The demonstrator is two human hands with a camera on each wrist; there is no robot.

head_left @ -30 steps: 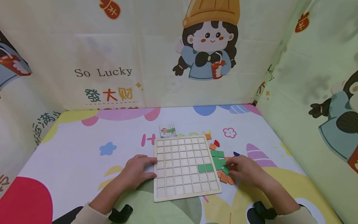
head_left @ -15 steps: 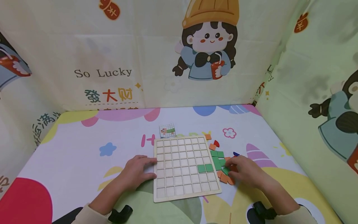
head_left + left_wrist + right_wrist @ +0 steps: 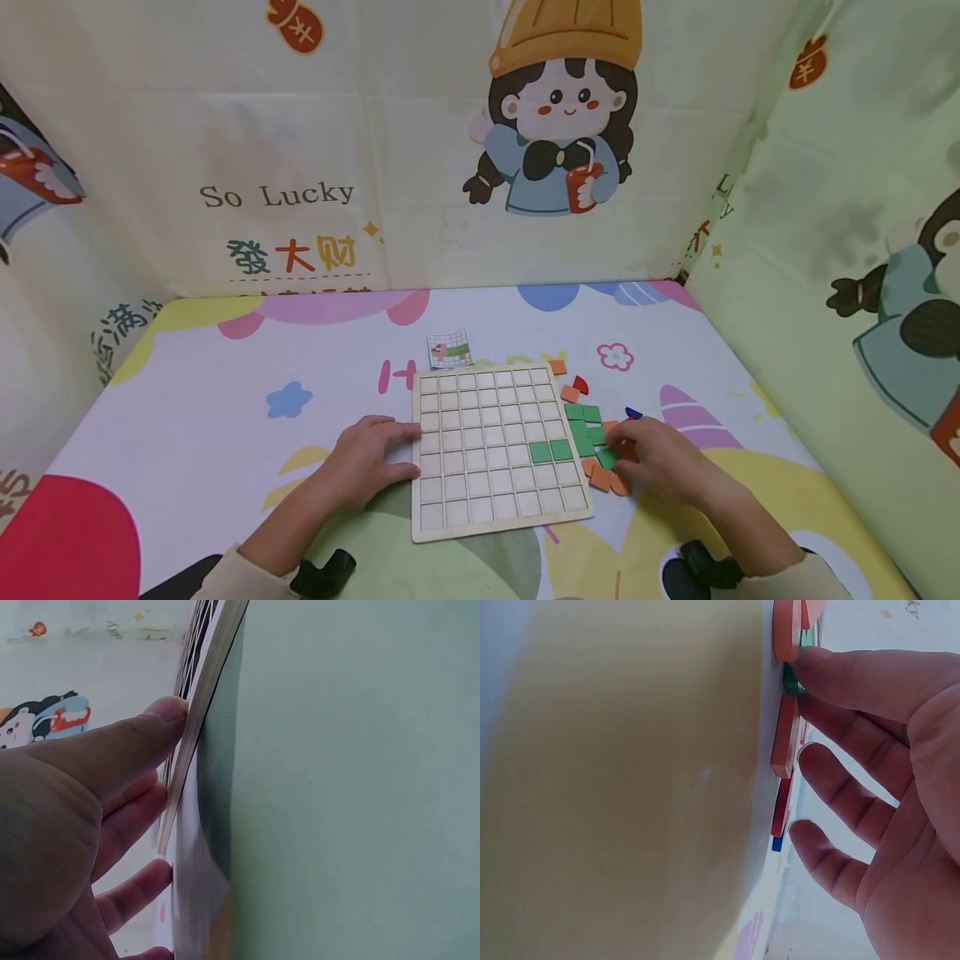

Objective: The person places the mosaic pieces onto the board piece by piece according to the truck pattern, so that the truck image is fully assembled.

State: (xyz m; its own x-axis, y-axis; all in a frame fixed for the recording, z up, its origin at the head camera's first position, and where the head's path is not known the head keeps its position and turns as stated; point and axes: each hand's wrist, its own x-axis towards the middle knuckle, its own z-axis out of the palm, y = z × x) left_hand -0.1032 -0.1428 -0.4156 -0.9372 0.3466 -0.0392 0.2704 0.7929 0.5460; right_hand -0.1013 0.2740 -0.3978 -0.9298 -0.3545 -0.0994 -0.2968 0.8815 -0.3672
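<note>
Barely a shift in the last second: the grid board (image 3: pixel 480 482) is no fuller, with two green squares (image 3: pixel 540 452) at its three o'clock.
My hands are apart: left hand (image 3: pixel 363 458) touching the board's nine o'clock edge, right hand (image 3: pixel 663 454) off its three o'clock side, seemingly pinching a green tile (image 3: pixel 607 459) among loose orange pieces (image 3: pixel 600 477).

The gridded board (image 3: pixel 497 457) is cream, its two squares (image 3: pixel 561 450) green, the right-hand blocks (image 3: pixel 601 477) orange; the far card (image 3: pixel 450 350) seems pink and green; the tablecloth (image 3: pixel 210 408) white, multicoloured shapes.
</note>
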